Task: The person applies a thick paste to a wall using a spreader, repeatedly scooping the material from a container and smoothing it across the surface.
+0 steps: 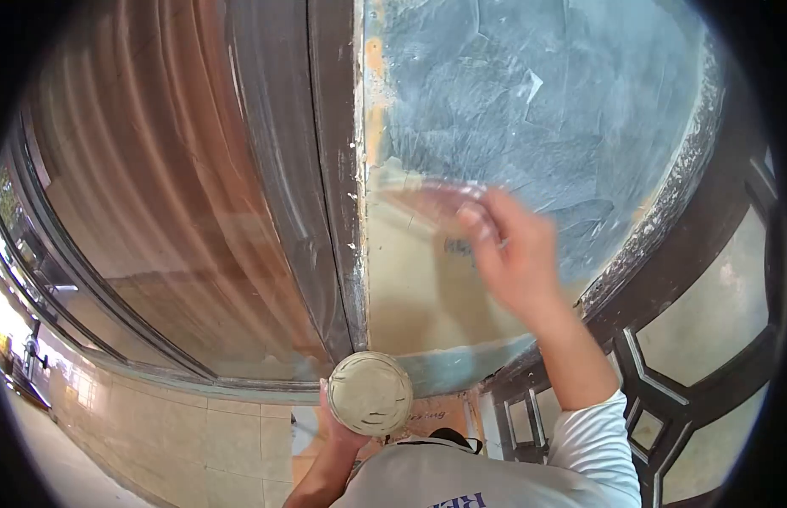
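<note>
My right hand (pixel 512 245) grips a scraper (pixel 427 199), blurred by motion, with its blade at the wall near the dark frame. Grey-blue patchy coating covers the upper wall (pixel 529 110), and a beige area (pixel 410 288) lies below the scraper. Low in the view, my left hand (pixel 338 427) holds a round container (pixel 371 394) from its left side. Pale paste with a few dark streaks shows on the container's round face. Most of the left fingers are hidden under it.
A dark wooden frame (pixel 338 169) runs down beside the wall, with glass and a brown curtain (pixel 156 169) to the left. Dark panelled woodwork (pixel 690 372) stands at the right. Tiled floor (pixel 190 432) and a printed board (pixel 444 415) show below.
</note>
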Demonstrator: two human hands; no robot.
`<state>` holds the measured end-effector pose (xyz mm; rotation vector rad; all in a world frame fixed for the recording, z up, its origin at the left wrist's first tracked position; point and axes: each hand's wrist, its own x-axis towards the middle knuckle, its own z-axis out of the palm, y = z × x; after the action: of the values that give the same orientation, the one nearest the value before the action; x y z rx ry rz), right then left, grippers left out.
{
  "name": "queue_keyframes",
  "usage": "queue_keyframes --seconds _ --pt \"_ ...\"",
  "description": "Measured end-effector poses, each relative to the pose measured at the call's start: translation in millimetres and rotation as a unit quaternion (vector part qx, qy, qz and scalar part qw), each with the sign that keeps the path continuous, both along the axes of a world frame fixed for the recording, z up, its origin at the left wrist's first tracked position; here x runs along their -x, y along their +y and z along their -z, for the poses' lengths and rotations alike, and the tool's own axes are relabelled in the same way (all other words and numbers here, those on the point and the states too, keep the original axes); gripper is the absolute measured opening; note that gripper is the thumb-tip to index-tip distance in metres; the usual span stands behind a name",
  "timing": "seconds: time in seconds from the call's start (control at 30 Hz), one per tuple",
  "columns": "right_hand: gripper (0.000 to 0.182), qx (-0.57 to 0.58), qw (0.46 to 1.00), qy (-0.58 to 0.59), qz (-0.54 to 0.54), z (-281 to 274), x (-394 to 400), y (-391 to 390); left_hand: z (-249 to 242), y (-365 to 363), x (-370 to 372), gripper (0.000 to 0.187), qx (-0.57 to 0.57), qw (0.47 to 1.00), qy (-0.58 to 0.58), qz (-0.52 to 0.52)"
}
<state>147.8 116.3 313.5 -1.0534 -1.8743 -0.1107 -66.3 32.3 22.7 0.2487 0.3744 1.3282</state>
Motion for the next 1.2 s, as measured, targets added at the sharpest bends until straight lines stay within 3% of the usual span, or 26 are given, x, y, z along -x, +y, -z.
queue_keyframes --seconds 0.07,0.1,0.13,0.17,0.3,0.33,0.4,0.5,0.57,0.6,0.67,0.8,0.87,1.0,1.07,1.2 --pt "0.015 0.019 0.998 -0.042 -0.03 63 -2 17 3 -2 4 0.084 0.014 0.999 -0.027 0.018" --pt "0.014 0.094 0.986 -0.126 -0.056 93 -3 28 4 -3 4 0.085 0.025 0.998 -0.056 0.031" --pt "0.014 0.167 0.961 -0.206 -0.083 102 0 30 6 -5 5 0.085 0.026 0.998 -0.055 0.031" --pt "0.014 0.165 0.961 -0.205 -0.084 99 -2 35 6 -6 6 0.085 0.027 0.998 -0.047 0.025" --pt "0.015 -0.017 0.999 -0.027 0.016 18 -9 32 11 -4 0 0.085 0.017 1.0 -0.011 0.012" --pt "0.015 -0.017 0.999 -0.027 0.016 8 -11 22 10 -4 -1 0.085 0.018 1.0 -0.011 0.013" --pt "0.016 -0.009 0.994 0.107 0.006 2 -13 4 8 -7 -2 0.085 0.029 0.999 -0.015 0.01" --pt "0.016 0.049 0.996 -0.056 -0.054 70 -20 0 2 -11 3 0.085 0.03 0.999 -0.022 0.013" --pt "0.015 0.194 0.977 -0.026 -0.086 117 -25 -7 1 -12 9 0.083 0.024 0.999 -0.036 0.016" --pt "0.015 0.196 0.976 -0.028 -0.087 143 -30 -11 -1 -10 10 0.081 0.012 0.998 -0.051 0.019" --pt "0.014 0.325 0.932 0.134 -0.083 183 -41 -20 -7 -5 11 0.082 -0.009 0.997 -0.075 0.021" --pt "0.014 0.329 0.923 0.154 -0.122 197 -47 -42 -29 5 9 0.084 -0.005 0.999 -0.036 0.006" --pt "0.016 0.291 0.946 0.062 -0.13 187 -52 -45 -37 7 4 0.083 -0.027 0.999 -0.021 0.017" --pt "0.011 0.249 0.957 0.072 -0.131 181 -59 -49 -35 9 -6 0.085 -0.031 0.999 -0.009 0.021" --pt "0.018 0.178 0.974 0.012 -0.136 175 -60 -52 -39 8 -10 0.085 -0.031 0.999 -0.01 0.02" --pt "0.025 0.19 0.974 -0.037 -0.114 174 -63 -54 -44 10 -18 0.085 -0.018 0.999 -0.015 0.021"
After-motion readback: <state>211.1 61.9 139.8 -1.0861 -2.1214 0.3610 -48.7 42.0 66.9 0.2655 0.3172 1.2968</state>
